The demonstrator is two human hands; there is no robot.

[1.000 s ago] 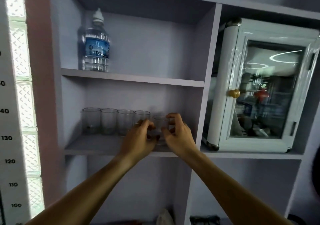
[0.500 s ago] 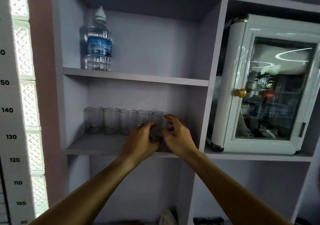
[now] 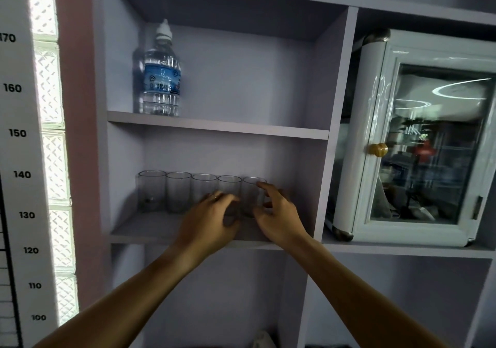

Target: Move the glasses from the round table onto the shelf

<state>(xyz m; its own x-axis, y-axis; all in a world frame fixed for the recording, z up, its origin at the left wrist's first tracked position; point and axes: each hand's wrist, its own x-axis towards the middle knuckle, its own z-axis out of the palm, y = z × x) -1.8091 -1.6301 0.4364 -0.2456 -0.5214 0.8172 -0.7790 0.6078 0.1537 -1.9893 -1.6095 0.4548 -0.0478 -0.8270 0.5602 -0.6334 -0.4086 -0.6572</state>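
Glass 5 [image 3: 252,196] has been set down on the shelf [image 3: 150,229], touching the row of 4. Left hand [image 3: 212,219] and right hand [image 3: 279,213] are seen loosened, fingers spread; placement looks finished.

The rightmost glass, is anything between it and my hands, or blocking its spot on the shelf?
Nothing visible. The rightmost glass already stands on the shelf at the end of the row, with the left hand and right hand on either side of it. Whether the fingers touch it is unclear.
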